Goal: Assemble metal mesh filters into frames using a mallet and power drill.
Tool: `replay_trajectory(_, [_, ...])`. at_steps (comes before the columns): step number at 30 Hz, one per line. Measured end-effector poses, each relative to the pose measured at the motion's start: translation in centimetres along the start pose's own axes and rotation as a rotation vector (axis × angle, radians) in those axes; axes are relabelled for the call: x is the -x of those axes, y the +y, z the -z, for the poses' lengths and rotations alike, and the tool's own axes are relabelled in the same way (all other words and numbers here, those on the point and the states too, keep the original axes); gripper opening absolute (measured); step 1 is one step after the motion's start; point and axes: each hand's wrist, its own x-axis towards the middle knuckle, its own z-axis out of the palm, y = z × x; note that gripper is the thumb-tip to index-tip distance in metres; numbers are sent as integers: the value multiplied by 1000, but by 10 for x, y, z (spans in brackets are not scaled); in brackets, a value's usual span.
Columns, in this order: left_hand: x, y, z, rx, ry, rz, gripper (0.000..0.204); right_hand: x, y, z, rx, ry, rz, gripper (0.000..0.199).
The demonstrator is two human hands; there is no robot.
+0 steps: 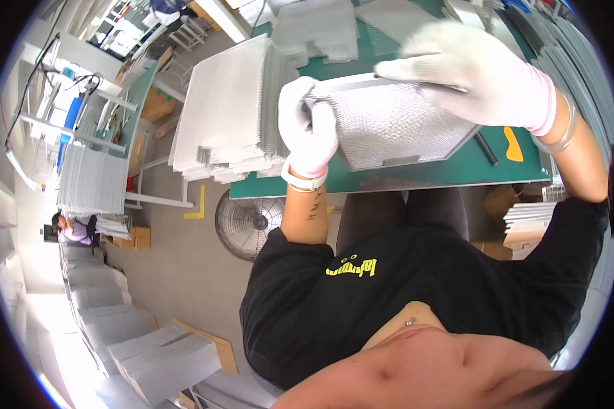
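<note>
Both my hands wear white gloves. My left hand point(308, 126) is closed on the left edge of a silvery metal mesh panel point(396, 126) with a thin frame, thumb and fingers pinching it near its far left corner. The panel is held tilted above the green table point(361, 178). Over its far right edge lies my right hand point(474, 75), slightly blurred, with a finger stretched leftward along the frame; some of its fingers are partly hidden. A yellow scraper-like tool point(513, 144) and a dark rod point(486, 148) lie on the table, right of the panel.
Stacked mesh sheets point(228, 102) stand at the table's left; more sheets point(315, 31) lie at the back. Grey frame strips point(580, 88) are piled on the right. A round floor fan point(256, 223) stands below the table's left edge. A person point(78, 228) is far left.
</note>
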Motion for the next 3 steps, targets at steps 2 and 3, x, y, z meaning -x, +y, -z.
replay_trajectory(2, [9, -8, -3, -116, 138, 42, 35, -19, -9, 3, 145, 48, 104, 40])
replay_trajectory(3, [23, -34, 9, -63, 179, 102, 40, -11, -10, 5, 151, 37, 82, 40])
